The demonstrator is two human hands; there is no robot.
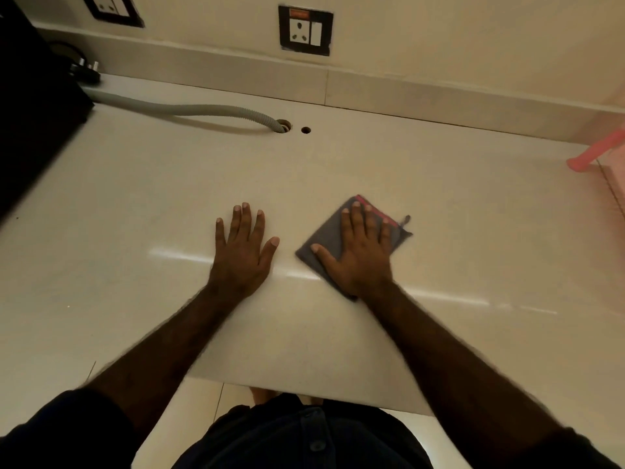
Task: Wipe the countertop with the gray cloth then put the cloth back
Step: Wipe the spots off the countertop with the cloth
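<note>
Surface: a pale, glossy table (439, 198) under a cream wall with a switch-and-socket plate (305, 30); light streaks shine across it at wrist level
Right grip (358, 255): fingers straight and spread, palm down, pressing flat on the gray cloth (324, 238); nothing is curled round or pinched
Gray cloth: folded into a flat square directly beneath the right grip; its corners show past the thumb and the heel of the palm; a pink hem and a small hanging loop lie beyond the fingertips and little finger
Left grip (241, 255): open and flat on bare table, just beside the right grip on its thumb side, apart from the cloth; it holds nothing
Far of the grips: a grey corrugated hose (203, 110) runs into a hole in the table, with a small drilled hole (306, 130) beside it; a dark appliance (33, 113) stands far off the left grip; a pink plastic item (595, 152) lies well off the right grip
Step in hand: the wipe itself, judging by the palm pressed on the cloth; putting back is not yet due
Next move: steady downward pressure while sliding, so the folds stay together; sweeps should reach the unwiped stretches toward the hose and the table edge
Put-back spot: not visible here; cannot tell where the cloth belongs
</note>
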